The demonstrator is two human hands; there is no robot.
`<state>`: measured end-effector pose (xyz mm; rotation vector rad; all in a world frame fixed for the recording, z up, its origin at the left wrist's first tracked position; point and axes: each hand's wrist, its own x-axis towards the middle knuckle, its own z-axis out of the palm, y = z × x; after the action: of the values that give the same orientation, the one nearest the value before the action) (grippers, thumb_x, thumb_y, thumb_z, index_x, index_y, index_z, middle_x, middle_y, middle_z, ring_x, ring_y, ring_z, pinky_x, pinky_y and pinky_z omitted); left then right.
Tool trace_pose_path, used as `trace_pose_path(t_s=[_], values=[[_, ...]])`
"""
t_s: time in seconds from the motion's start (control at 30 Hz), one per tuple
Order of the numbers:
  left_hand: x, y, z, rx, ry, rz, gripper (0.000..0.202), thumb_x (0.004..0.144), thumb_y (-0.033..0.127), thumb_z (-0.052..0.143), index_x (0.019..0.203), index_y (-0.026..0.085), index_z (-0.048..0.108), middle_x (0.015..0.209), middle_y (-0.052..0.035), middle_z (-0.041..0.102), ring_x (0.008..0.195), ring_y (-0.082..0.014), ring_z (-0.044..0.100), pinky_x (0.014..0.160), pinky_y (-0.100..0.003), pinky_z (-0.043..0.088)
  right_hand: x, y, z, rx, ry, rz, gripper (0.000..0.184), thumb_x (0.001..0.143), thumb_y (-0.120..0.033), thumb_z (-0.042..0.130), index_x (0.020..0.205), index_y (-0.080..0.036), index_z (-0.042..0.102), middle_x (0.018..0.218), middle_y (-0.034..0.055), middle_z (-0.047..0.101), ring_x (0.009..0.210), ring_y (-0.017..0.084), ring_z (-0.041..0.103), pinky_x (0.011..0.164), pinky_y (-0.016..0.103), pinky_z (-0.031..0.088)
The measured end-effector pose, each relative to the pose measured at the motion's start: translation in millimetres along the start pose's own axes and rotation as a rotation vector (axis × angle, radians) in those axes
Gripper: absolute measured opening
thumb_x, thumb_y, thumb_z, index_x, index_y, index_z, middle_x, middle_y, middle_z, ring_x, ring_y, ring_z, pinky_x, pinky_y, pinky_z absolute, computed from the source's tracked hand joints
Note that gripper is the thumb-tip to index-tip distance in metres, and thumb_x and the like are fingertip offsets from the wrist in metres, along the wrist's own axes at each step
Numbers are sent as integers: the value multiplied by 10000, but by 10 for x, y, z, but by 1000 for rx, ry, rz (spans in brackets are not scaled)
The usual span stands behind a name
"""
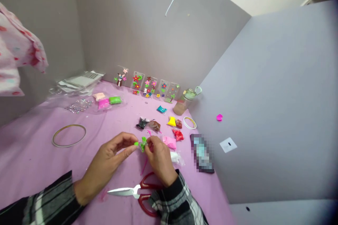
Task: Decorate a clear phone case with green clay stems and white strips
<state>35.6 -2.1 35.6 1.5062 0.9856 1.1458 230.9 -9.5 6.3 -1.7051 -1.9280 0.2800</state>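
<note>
Between the thumb and fingertips of my left hand [109, 154] is a small piece of bright green clay [136, 143]. My right hand [160, 156] pinches a small clear packet of green clay [143, 144], close beside that piece. Below my hands lie scissors [136, 191] with red handles, blades parted and pointing left; my right sleeve covers part of the handles. A thin pink stick [144, 166] rests near my right hand. Around it are packets of pink clay [169, 142], white clay [176, 158] and red clay [178, 134].
Black [142, 123], brown [154, 125], yellow [171, 121] and teal [161, 109] clay packets lie farther back. Decorated clear phone cases [150, 87] lean on the wall beside a jar [185, 101]. Bangles [69, 136] sit left, a pixelated phone-like object [202, 153] right.
</note>
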Motion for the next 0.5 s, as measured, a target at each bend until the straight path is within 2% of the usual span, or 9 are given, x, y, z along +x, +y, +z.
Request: trace_pose_path(t_s=[0.1, 0.2, 0.27, 0.37, 0.43, 0.5], values=[[-29, -204, 134, 120, -63, 164, 101, 939, 349, 672, 940, 283, 748, 944, -8, 765, 928, -211, 706, 858, -288, 547, -15, -85, 14, 119, -7, 42, 129, 881, -114, 618, 971, -205, 638, 752, -40, 652, 647, 138, 607, 596, 230, 409], [-35, -378, 117, 149, -63, 244, 116, 918, 340, 676, 928, 294, 782, 928, -15, 754, 941, -224, 671, 876, -321, 517, -30, -172, 25, 408, -67, 107, 77, 860, -139, 641, 888, -209, 658, 675, -55, 613, 592, 123, 566, 563, 218, 388], [-27, -458, 72, 169, -35, 265, 129, 919, 326, 668, 944, 298, 792, 950, -28, 728, 968, -231, 645, 890, -338, 500, -36, -208, 27, 532, -105, 131, 63, 869, -153, 637, 847, -203, 669, 689, -39, 629, 602, 124, 569, 568, 218, 400], [-17, -525, 16, 181, 4, 258, 140, 924, 310, 659, 964, 297, 793, 1076, -48, 680, 1077, -242, 618, 965, -357, 480, -38, -228, 34, 584, -120, 138, 90, 908, -173, 596, 881, -197, 679, 728, -22, 658, 621, 127, 592, 575, 218, 430], [-18, -545, -3, 163, -18, 234, 146, 931, 314, 647, 975, 294, 785, 1131, -48, 675, 1105, -237, 627, 981, -349, 489, -42, -234, 47, 609, -108, 145, 84, 914, -172, 588, 916, -201, 667, 712, -33, 644, 607, 127, 589, 573, 219, 436], [-21, -555, -12, 132, -72, 202, 142, 936, 317, 639, 966, 286, 774, 1083, -37, 701, 1048, -220, 660, 935, -321, 520, -53, -244, 64, 617, -87, 145, 70, 915, -170, 592, 890, -209, 645, 682, -46, 621, 588, 124, 577, 573, 221, 431]])
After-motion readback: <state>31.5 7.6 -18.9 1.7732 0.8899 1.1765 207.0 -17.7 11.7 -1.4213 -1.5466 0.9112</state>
